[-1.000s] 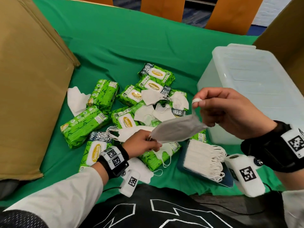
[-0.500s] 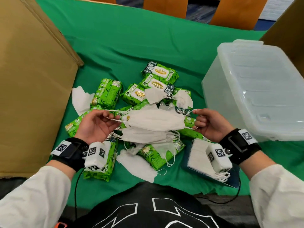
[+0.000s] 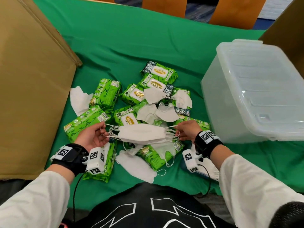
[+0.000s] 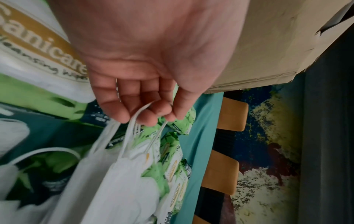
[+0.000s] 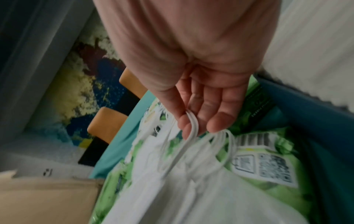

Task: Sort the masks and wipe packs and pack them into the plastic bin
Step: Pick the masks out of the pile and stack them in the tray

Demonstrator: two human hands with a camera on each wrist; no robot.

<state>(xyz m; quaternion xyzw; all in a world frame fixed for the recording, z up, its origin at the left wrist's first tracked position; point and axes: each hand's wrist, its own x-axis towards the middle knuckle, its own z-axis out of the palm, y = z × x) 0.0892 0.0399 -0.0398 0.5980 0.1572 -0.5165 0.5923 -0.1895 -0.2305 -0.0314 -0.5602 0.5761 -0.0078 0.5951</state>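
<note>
A flat stack of white masks (image 3: 141, 134) hangs stretched between my hands just above the pile. My left hand (image 3: 92, 137) pinches the ear loops (image 4: 134, 125) at its left end. My right hand (image 3: 187, 131) pinches the loops (image 5: 191, 130) at the right end. Under and behind the stack lie several green wipe packs (image 3: 107, 94) mixed with loose white masks (image 3: 154, 95) on the green cloth. The clear plastic bin (image 3: 256, 89) stands at the right with its lid on.
A brown cardboard box (image 3: 31, 83) fills the left side, and another cardboard wall (image 3: 286, 30) rises behind the bin. A dark blue tray (image 3: 201, 172) with masks lies under my right wrist. One loose mask (image 3: 136, 167) lies near the table's front edge.
A second ago my hands held one mask up in the air. They have since come down over the pile, and the mask now lies on other masks, whose loops both hands hold too.
</note>
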